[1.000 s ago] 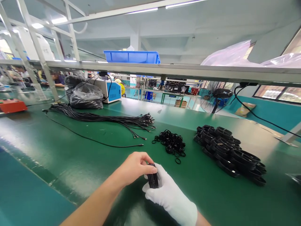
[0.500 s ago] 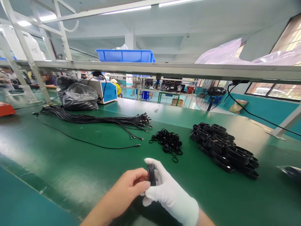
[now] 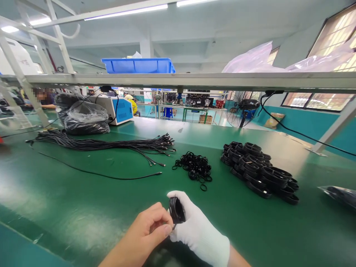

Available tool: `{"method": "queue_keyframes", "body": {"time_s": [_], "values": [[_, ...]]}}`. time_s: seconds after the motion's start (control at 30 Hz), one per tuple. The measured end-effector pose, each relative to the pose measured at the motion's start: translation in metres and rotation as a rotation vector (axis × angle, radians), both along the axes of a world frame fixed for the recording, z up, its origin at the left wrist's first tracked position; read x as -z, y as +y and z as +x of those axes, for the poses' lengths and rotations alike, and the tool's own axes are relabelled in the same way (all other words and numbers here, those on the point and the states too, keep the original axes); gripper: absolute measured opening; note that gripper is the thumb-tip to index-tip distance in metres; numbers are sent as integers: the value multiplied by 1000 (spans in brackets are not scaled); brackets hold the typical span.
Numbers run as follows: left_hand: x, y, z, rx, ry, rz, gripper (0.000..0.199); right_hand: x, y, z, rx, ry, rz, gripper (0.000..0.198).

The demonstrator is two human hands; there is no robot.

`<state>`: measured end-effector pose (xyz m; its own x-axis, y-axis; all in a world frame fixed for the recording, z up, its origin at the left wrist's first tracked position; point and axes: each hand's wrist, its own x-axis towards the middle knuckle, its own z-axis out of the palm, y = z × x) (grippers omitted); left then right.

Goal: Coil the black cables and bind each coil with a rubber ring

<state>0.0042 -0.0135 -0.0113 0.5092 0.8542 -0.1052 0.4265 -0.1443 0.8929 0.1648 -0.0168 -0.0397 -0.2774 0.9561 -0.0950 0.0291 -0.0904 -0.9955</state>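
One coil of black cable (image 3: 176,212) stands on edge in the gloved right hand (image 3: 198,228), its long axis running roughly up and down the view with a slight tilt. The right grip is curled partway round it — forefinger over the top, thumb below, palm to its right. The bare left hand (image 3: 151,224) comes at it from the lower left, thumb and fingertips closed on a short bit of cable at the coil's bottom edge; which part of the cable that is, I cannot tell. Ahead on the green surface (image 3: 116,207) lies a pile of black rings (image 3: 198,165), beyond the coil and a little to its right — nearer the right hand than the left. A heap of finished-looking coils (image 3: 260,172) sits farther right, and a single loose cable (image 3: 105,175) stretches off ahead-left.
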Motion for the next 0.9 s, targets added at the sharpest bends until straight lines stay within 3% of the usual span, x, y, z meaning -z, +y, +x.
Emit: {"method": "queue_keyframes", "body": {"time_s": [0.2,0.3,0.5,0.7,0.9], "values": [[-3,3,-1,-68,124,80,19,9,3,-1,-49,190,-75,63],[-2,4,-3,-90,67,31,17,9,3,-1,-65,265,-139,68],[-3,3,-1,-349,-97,15,23,2,1,1,-113,469,-264,73],[2,1,13,-264,-285,-189,16,5,4,-6,-144,386,-189,66],[9,1,13,-247,-363,-235,19,7,4,-5,-155,326,-155,59]]}}
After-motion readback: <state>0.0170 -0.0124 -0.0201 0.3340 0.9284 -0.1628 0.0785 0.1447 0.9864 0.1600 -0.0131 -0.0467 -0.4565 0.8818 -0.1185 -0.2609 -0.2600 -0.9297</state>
